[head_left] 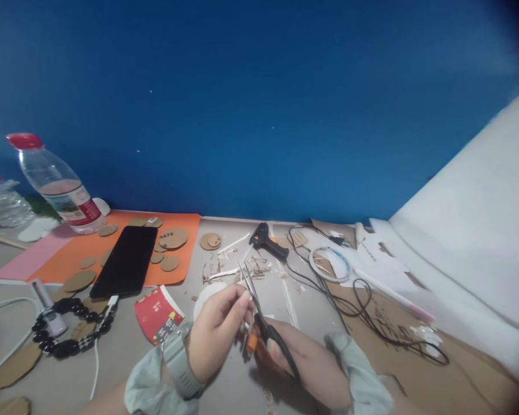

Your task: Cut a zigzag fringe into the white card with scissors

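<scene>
My right hand (303, 357) is closed around black-handled scissors (285, 346), whose blades point up and away from me, slightly apart. Close beside the blades, my left hand (220, 323) is closed in a pinch; what its fingers grip is mostly hidden. A small orange piece (252, 342) shows between the hands, and I cannot make out what it belongs to. Beyond the blade tips lie scattered brown and white scraps (237, 268) and a black glue gun (268, 243). A white round piece (205, 294) is partly covered by my left hand.
On the left, a phone (127, 259) and several cardboard discs (173, 238) lie on orange paper (190, 230). A plastic bottle (64, 196), a black bead bracelet (64, 349) and a red paper cup piece (155, 314) are nearby. At right are a tape ring (346, 268) and black cable (398, 340).
</scene>
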Demonstrator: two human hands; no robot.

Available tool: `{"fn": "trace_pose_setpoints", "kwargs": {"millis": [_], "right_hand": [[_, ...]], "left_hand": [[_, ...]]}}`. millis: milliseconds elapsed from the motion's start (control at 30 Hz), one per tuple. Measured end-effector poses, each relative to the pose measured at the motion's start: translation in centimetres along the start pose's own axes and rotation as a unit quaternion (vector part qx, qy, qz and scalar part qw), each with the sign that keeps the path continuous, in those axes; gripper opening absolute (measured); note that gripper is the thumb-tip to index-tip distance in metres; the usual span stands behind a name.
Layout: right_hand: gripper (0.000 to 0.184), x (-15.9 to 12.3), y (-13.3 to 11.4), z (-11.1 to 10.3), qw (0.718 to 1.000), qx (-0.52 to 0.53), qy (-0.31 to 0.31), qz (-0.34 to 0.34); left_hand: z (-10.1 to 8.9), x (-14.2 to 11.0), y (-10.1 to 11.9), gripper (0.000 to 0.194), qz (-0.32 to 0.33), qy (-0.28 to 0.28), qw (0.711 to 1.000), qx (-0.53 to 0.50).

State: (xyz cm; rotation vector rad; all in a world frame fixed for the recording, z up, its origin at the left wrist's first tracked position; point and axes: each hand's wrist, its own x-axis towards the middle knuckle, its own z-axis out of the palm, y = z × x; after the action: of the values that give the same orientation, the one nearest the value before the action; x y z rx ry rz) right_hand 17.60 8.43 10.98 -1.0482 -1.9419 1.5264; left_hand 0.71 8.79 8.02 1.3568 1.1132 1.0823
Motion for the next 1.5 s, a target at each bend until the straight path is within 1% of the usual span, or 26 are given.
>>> {"fn": "trace_pose_setpoints", "kwargs": {"millis": [133,367,533,600,733,867,967,1067,1133,1200,1300,1333,1400,1500], "right_hand": [[0.038,0.0,0.2,0.3,1.000,-0.012,0.009,0.001],[0.042,-0.4,0.3,0.9,0.998,-0.023,0.048,0.017],[0.036,-0.3,0.3,1.1,0.997,-0.009,0.077,0.023],[0.034,-0.2,0.2,0.9,0.997,0.000,0.076,0.020],[0.033,-0.1,-0.2,0.6,0.999,0.009,0.048,0.019],[0.039,-0.2,-0.2,1.2,0.996,0.022,0.087,0.010],[0.042,-0.3,0.0,1.6,0.995,0.024,0.095,0.024],[0.041,-0.2,-0.1,1.5,0.994,0.027,0.094,0.038],[0.041,-0.1,-0.4,1.2,0.996,0.040,0.080,0.027],[0.044,0.1,-0.5,0.8,0.997,0.054,0.052,0.021],[0.046,0.3,0.1,0.5,0.994,0.091,0.016,0.053],[0.045,0.3,0.5,0.5,0.991,0.114,0.016,0.069],[0.043,0.4,1.2,0.6,0.982,0.161,0.040,0.094],[0.040,0.5,1.9,1.0,0.973,0.194,0.087,0.094]], "left_hand": [[0.2,0.0,0.1,0.029,-0.010,0.003,1.000,-0.018],[0.2,0.0,0.1,0.029,0.010,0.008,1.000,0.027],[0.2,-0.1,0.0,0.028,0.011,0.008,0.999,0.034],[0.2,-0.1,-0.1,0.028,0.008,0.008,0.999,0.033],[0.2,-0.1,-0.1,0.027,0.002,0.010,0.999,0.031],[0.2,0.1,0.1,0.027,0.003,0.011,0.999,0.040],[0.2,0.1,0.2,0.028,0.010,0.014,0.999,0.047],[0.2,0.1,0.1,0.028,0.010,0.018,0.998,0.052],[0.2,0.0,0.0,0.027,0.010,0.026,0.998,0.059],[0.2,0.0,-0.2,0.027,0.010,0.031,0.997,0.066],[0.3,0.1,-0.1,0.027,0.010,0.035,0.997,0.063],[0.3,0.1,-0.1,0.028,0.010,0.035,0.998,0.060],[0.3,0.1,0.1,0.029,0.006,0.031,0.998,0.054],[0.3,0.0,0.3,0.030,0.003,0.021,0.999,0.048]]}}
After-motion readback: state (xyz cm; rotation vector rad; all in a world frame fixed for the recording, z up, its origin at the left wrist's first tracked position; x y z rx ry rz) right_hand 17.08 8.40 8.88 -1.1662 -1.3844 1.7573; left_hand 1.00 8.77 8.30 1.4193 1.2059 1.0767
